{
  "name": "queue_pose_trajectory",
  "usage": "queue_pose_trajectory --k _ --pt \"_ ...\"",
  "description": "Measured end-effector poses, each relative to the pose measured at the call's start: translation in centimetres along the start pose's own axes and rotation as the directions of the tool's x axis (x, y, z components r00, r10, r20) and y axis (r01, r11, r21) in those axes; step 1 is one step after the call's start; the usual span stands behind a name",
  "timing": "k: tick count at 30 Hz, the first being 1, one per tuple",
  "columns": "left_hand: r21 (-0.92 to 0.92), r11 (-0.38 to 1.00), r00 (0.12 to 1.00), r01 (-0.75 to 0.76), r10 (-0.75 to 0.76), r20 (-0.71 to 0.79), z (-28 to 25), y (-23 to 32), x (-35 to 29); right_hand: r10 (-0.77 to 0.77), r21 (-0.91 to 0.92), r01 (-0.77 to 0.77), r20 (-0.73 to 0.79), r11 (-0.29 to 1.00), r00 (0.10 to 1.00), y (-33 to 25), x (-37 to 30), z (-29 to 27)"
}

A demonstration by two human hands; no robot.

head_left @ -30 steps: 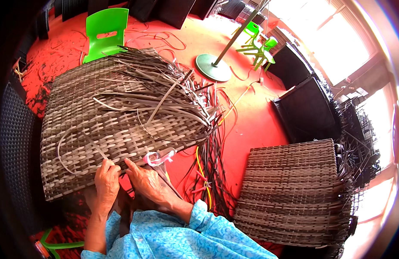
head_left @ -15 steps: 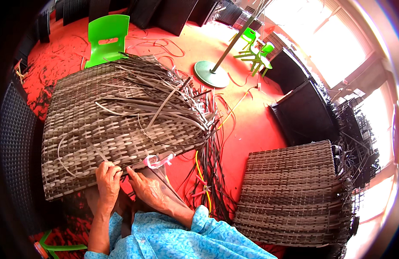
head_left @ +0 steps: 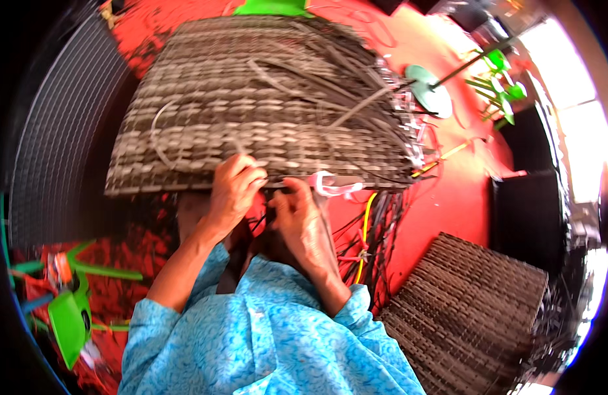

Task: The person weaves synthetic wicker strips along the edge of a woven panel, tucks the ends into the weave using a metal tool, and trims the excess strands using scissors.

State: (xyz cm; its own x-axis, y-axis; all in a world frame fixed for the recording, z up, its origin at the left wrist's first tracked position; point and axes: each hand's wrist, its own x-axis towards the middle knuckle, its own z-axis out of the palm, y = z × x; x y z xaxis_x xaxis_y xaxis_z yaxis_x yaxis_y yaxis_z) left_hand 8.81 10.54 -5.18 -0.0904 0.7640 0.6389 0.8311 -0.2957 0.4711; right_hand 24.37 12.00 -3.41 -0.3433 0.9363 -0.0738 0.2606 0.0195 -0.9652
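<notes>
A panel of grey-brown woven synthetic wicker (head_left: 199,135) lies across in front of me, its near edge above my lap. My left hand (head_left: 235,191) is closed at that edge, pinching a flat weaving strip (head_left: 238,146) that rises over the weave. A pale strip (head_left: 156,131) curls in a loop on the panel's left part. Just right of it, my right hand (head_left: 301,220) has its fingers bent together at the edge; what they grip is too blurred to make out. Beside its fingertips hangs a pink-and-white tie (head_left: 331,185). Long loose strips (head_left: 366,85) spread over the panel's right side.
Another woven panel (head_left: 468,309) stands at lower right. Dark strips and a yellow cord (head_left: 368,227) hang right of my knees. A dark mesh panel (head_left: 60,138) stands at left, a green chair (head_left: 70,326) below it. A pole's round base (head_left: 429,92) is far right.
My view has turned and tipped down, so the panel appears higher and further right. Both hands stay at the panel's near edge; my right fingers have shifted slightly and bent more.
</notes>
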Motion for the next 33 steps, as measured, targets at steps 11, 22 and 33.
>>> queue_pose_trajectory --k 11,22,33 --pt "0.137 0.989 0.992 0.048 -0.063 0.112 -1.7 -0.4 -1.7 -0.308 -0.605 0.340 0.161 0.720 0.938 1.3 3.9 0.6" --pt "0.379 0.925 0.998 -0.028 0.004 0.064 -2.1 -1.8 -3.0 0.177 0.174 -0.107 -0.460 0.979 0.870 5.0 -3.8 -15.9" --pt "-0.183 0.932 0.944 0.313 -0.284 0.167 -3.8 -2.1 -1.0 0.053 -0.460 -0.781 -0.848 0.423 0.528 28.8 -20.6 -49.4"
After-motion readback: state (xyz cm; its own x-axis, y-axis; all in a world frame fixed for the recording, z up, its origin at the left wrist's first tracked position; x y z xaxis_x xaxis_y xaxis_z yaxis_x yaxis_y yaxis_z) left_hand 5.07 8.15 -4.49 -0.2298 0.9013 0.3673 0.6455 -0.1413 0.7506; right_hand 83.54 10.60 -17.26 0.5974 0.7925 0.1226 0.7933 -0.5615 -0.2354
